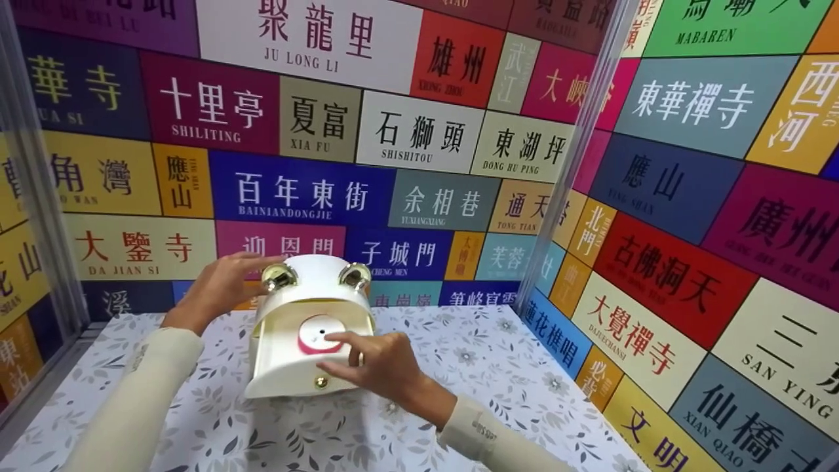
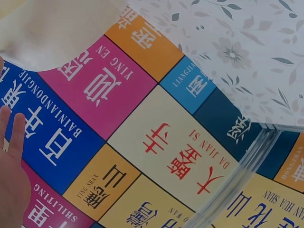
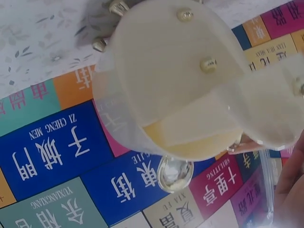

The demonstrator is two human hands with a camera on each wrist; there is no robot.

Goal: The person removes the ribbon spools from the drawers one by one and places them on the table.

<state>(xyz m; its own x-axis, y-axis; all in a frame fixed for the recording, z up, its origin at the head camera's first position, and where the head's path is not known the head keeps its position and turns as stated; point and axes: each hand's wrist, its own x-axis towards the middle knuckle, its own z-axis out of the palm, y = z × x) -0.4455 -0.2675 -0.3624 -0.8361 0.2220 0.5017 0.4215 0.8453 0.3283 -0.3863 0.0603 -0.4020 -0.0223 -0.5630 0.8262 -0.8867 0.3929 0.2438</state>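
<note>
Nearest the camera, two long cream fabric sleeves (image 1: 141, 387), slanting up from below. Just beyond, bare right hand (image 1: 390, 364), index finger and thumb parted rather than closed on anything, index fingertip at the edge of a small, round, pinkish-red-sided white disc (image 1: 316, 327). Disc inside the jutting white compartment (image 1: 282, 379) with a curved front and a round gold knob (image 1: 321, 381). Could skid or flip if pushed by one fingertip alone, or jam against the compartment wall for want of a thumb opposite. Likely also to tip forward with heavy thumb pressure on that overhanging front: a glossy white, round-topped box (image 1: 318, 272), crowned by two shiny gold-rimmed domes (image 1: 280, 277). Beside the left dome, bare left hand (image 1: 219, 288), fingers fairly straight, nothing visibly gripped; hard to tell whether touching. Without firm bracing there, perhaps prone to sliding under a sudden push. Underneath, white tabletop (image 1: 485, 373) with grey leaf print, apparently smooth, so perhaps poor at resisting that slide. Farthest off, multicoloured wall (image 1: 419, 131) of lettered rectangles, seemingly little hazard.
</note>
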